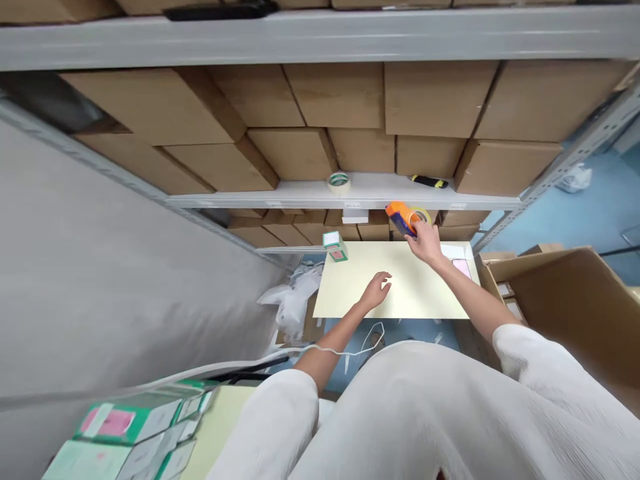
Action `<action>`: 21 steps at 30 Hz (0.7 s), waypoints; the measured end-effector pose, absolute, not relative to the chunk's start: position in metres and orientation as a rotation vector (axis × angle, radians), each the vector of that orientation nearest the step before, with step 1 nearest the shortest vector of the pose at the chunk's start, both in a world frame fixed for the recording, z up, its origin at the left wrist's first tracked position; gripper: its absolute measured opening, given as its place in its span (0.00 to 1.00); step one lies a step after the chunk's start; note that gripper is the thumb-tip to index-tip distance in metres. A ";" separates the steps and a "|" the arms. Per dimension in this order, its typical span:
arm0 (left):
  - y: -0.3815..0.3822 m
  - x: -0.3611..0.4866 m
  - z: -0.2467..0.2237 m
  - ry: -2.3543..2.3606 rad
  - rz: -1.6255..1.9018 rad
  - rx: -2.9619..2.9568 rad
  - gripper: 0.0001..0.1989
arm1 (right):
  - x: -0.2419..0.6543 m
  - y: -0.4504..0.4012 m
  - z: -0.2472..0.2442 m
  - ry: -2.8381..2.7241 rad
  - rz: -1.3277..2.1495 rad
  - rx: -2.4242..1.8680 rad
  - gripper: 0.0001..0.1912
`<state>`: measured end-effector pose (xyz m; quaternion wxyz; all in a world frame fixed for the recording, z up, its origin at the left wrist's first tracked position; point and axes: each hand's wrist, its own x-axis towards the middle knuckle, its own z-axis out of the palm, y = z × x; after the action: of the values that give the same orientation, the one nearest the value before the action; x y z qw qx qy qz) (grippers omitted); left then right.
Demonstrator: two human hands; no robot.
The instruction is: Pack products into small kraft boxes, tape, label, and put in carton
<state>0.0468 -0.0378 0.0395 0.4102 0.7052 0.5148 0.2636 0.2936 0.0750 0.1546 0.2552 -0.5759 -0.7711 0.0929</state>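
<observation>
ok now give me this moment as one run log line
right hand: holds orange tape dispenser | left hand: empty, over tabletop | green-white box: tabletop, far left | tape roll: shelf

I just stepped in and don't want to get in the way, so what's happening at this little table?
A person in a white top stands at a pale yellow tabletop. Their right hand holds an orange and blue tape dispenser above its far side. Their left hand is empty, near the middle. A small green and white box sits at the far left corner. On the shelf behind lie a roll of tape and a black and yellow cutter.
</observation>
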 end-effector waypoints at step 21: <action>-0.046 0.092 0.022 1.128 0.437 1.848 0.13 | 0.385 -0.091 -0.050 -1.308 0.660 -2.223 0.18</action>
<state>0.0915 -0.0459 0.0218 0.4496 0.7473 0.4563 0.1768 0.3854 -0.0915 -0.0499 0.2373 -0.8111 -0.4772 0.2409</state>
